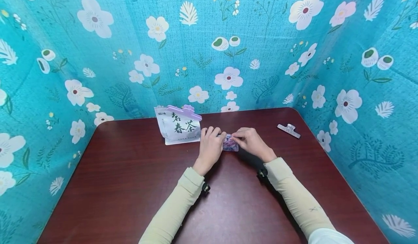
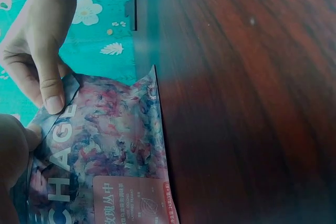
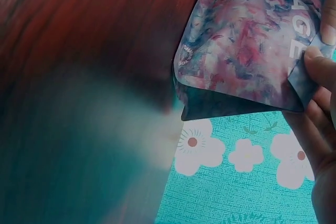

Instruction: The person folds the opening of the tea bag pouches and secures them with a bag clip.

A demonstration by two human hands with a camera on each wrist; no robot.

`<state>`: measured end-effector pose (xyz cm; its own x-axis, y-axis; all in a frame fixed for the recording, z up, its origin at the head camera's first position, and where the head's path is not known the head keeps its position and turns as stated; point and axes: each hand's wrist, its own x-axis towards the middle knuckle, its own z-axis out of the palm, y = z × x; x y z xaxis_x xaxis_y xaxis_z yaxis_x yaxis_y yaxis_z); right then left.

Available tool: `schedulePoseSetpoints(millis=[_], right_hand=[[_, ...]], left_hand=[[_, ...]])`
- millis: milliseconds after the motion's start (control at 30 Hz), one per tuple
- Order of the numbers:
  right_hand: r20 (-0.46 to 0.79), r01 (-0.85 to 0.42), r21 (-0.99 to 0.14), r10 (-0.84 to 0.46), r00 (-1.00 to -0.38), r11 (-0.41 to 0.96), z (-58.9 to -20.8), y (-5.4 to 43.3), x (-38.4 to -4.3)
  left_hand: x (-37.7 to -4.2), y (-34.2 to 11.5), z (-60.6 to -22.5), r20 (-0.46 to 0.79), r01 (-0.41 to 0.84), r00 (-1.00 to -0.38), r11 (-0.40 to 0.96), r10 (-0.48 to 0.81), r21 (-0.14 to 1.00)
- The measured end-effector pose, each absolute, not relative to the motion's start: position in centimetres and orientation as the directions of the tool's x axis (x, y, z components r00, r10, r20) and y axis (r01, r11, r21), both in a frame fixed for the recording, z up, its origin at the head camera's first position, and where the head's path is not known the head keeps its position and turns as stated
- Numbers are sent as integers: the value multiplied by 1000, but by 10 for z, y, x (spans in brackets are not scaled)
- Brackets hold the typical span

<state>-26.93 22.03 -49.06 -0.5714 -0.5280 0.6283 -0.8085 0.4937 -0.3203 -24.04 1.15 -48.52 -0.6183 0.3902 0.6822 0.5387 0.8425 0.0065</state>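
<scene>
A tea pouch (image 1: 231, 145) with a pink, purple and blue painted pattern stands on the table between both hands. Its top edge is folded over toward the front, as the left wrist view shows on the pouch (image 2: 113, 129). My right hand (image 1: 253, 142) pinches the folded top corner, thumb in front and fingers behind. The left hand (image 1: 210, 146) grips the same fold farther along, its thumb (image 2: 31, 136) pressing on it. Seen from the right wrist, the pouch (image 3: 236, 40) spreads open at its bottom.
Left of the hands stands a white tea pouch (image 1: 179, 132) with green characters, a purple bag clip (image 1: 186, 112) across its top. A clear bag clip (image 1: 289, 130) lies at the table's back right. Blue floral cloth (image 1: 202, 55) hangs around the dark red table (image 1: 130, 193).
</scene>
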Motion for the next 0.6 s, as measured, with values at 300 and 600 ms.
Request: schedulePoseSetpoints(millis=[300, 600], right_hand=[[622, -798, -371, -512, -593, 475, -493, 222, -272], [530, -768, -390, -559, -638, 508, -485, 225, -269]], left_hand=[[-243, 11, -487, 692, 551, -607, 834, 391, 11], [-244, 12, -486, 690, 544, -610, 839, 389, 8]])
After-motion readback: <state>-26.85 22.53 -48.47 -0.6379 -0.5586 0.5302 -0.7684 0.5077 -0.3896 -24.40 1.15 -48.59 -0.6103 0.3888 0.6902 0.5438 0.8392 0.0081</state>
